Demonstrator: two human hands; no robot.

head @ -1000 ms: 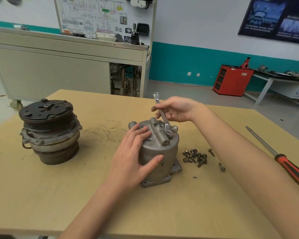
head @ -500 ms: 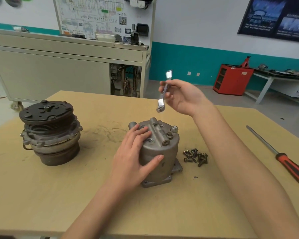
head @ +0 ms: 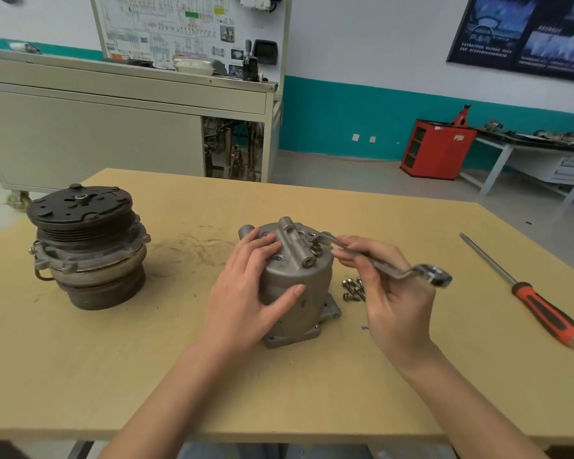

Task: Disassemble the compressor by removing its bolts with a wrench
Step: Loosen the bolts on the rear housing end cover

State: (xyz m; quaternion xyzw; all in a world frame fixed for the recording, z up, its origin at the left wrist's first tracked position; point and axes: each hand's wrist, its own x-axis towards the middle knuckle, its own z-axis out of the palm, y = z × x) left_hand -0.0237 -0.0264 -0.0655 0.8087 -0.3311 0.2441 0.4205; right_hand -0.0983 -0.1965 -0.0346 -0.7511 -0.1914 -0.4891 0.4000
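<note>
Tan table [head: 146,376]; left hand [head: 246,293], fingers [head: 262,246] spread, on the compressor [head: 307,286]; right hand [head: 395,306], fingers [head: 348,253] pinching the wrench [head: 395,270].

On the counter [head: 146,359], the compressor [head: 295,293] stands at centre, a clutch [head: 87,246] well to its left, loose bolts [head: 353,288] just beside its right and a screwdriver [head: 537,299] farther right. The left hand [head: 246,293] rests on the compressor; the wrench [head: 398,271] reaches from the right hand [head: 391,303] onto its top.

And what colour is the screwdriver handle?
The handle is orange-red with black parts; head view.
</note>
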